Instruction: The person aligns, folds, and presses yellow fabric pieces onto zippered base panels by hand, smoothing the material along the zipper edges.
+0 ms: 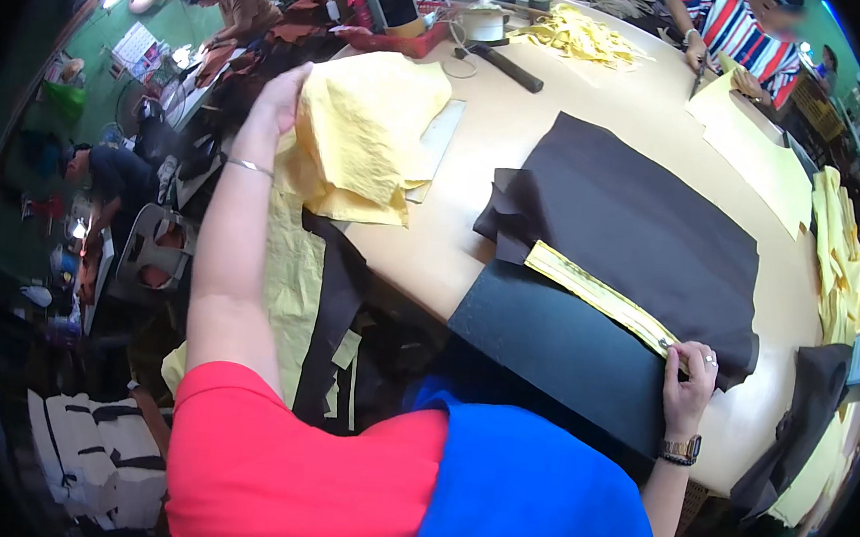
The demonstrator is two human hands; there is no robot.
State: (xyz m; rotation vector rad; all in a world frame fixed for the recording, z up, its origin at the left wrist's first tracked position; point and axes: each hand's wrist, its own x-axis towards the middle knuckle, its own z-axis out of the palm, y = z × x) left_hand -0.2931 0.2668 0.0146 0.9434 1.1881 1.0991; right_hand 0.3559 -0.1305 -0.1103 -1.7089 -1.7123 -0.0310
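Right hand (690, 377): thumb and fingers pinched together on the near right end of the strip, by a small dark metal piece; a ring on one finger, a watch at the wrist.
Yellow strip (598, 294): long and narrow, running slantwise from upper left down to the right hand, along the near edge of the brown panel; a dark line runs along its length.
Brown panel (642, 229): broad and dark, spread on the table, its left corner folded over.
Black board (554, 347): flat, on the near side of the strip, jutting past the table edge toward the person.
Left hand (282, 99): stretched far to the left, gripping the yellow cloth at its upper left edge; some fingers are hidden.
Yellow cloth (374, 135): creased and bunched, above a pale sheet (440, 148).
Table (495, 123): light tan, with a curved far edge.
Far side: a black-handled tool (507, 66), a white spool (481, 25), a heap of yellow scraps (581, 35).
Co-worker (735, 35): striped shirt, hands at a yellow sheet (753, 146).
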